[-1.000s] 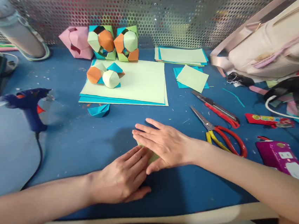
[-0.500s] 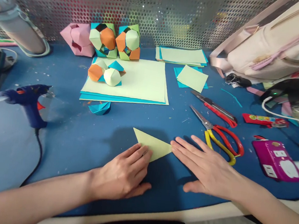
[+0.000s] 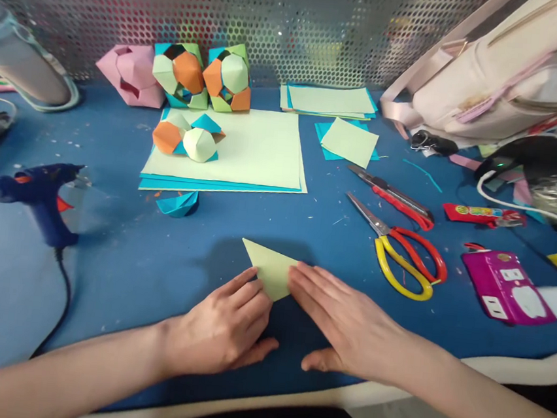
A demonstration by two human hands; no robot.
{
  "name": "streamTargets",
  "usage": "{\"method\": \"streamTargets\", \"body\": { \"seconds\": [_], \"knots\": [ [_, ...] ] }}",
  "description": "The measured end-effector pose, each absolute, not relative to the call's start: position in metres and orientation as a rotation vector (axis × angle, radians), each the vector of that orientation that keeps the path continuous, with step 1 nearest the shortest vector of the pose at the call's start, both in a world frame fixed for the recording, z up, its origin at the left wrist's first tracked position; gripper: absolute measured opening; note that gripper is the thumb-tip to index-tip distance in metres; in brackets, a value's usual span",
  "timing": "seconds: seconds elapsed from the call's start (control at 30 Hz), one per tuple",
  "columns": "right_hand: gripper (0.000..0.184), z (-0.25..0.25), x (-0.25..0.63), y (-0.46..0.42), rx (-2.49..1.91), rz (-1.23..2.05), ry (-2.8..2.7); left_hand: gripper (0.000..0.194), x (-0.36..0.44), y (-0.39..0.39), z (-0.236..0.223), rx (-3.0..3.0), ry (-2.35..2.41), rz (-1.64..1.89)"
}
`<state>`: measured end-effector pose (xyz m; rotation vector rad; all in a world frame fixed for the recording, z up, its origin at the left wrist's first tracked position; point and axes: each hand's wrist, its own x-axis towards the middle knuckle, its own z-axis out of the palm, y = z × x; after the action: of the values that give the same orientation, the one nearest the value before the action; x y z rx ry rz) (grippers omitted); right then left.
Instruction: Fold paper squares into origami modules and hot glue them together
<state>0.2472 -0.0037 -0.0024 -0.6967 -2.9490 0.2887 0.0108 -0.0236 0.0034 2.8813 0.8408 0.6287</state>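
Observation:
A pale green sheet of paper, folded into a triangle (image 3: 273, 269), lies on the blue tabletop in front of me. My left hand (image 3: 231, 323) is at its left side, fingers bent and closed over the lower left edge, pinning it down. Flat and stretched out, the fingers of my right hand (image 3: 346, 321) rest on the paper's right corner and cover it, with the thumb held apart. Just beyond the paper sits a small blue folded paper piece (image 3: 178, 204). Scissors (image 3: 395, 250) with red and yellow handles lie to the right of my right hand.
A glue gun (image 3: 43, 196) lies at left. Folded paper balls (image 3: 188, 72) stand by the perforated metal panel (image 3: 324, 36). Behind are paper sheets (image 3: 264, 148) and paper squares (image 3: 351, 142). A utility knife (image 3: 397, 199), purple socket block (image 3: 507, 287) and bag (image 3: 507, 80) are at right.
My right hand has slid left from beside the right corner onto the paper, now covering that corner. My left hand stays on the paper's left side. The view has shifted slightly.

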Motion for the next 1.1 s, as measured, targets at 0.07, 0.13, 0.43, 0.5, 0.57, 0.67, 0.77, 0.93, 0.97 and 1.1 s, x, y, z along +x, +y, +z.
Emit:
{"method": "streamTargets", "body": {
  "seconds": [0.07, 0.13, 0.43, 0.5, 0.57, 0.67, 0.77, 0.93, 0.97, 1.1],
  "knots": [
    [0.083, 0.003, 0.258, -0.006, -0.787, 0.137, -2.927, 0.025, 0.011, -0.023, 0.004, 2.88, 0.835, 0.648],
    [0.066, 0.01, 0.262, -0.007, -0.836, 0.024, -2.877, 0.025, 0.011, -0.023, 0.004, 2.878, 0.822, 0.679],
    [0.028, 0.015, 0.216, 0.019, -0.723, -0.095, -2.776, 0.011, 0.005, -0.021, 0.01, 2.749, 0.857, 0.895],
    [0.023, 0.011, 0.214, 0.025, -0.654, -0.124, -2.719, 0.009, 0.002, -0.02, 0.012, 2.596, 0.976, 1.005],
    [0.02, 0.008, 0.216, 0.03, -0.644, -0.081, -2.63, 0.016, -0.001, -0.019, 0.011, 2.378, 1.13, 1.08],
    [0.015, 0.007, 0.22, 0.035, -0.748, 0.141, -2.425, 0.018, -0.004, -0.016, 0.005, 1.974, 1.287, 1.129],
    [0.013, 0.012, 0.221, 0.036, -0.855, 0.37, -2.196, 0.014, -0.002, -0.013, 0.0, 1.501, 1.336, 1.146],
    [0.015, 0.015, 0.216, 0.031, -0.798, 0.402, -2.094, 0.027, 0.008, -0.011, 0.004, 1.016, 1.123, 1.097],
    [0.016, 0.013, 0.214, 0.029, -0.728, 0.378, -2.118, 0.032, 0.009, -0.012, 0.005, 0.98, 1.074, 1.057],
    [0.021, 0.007, 0.207, 0.021, -0.54, 0.397, -2.188, 0.057, 0.012, -0.018, 0.012, 0.966, 1.009, 0.887]
  ]
}}
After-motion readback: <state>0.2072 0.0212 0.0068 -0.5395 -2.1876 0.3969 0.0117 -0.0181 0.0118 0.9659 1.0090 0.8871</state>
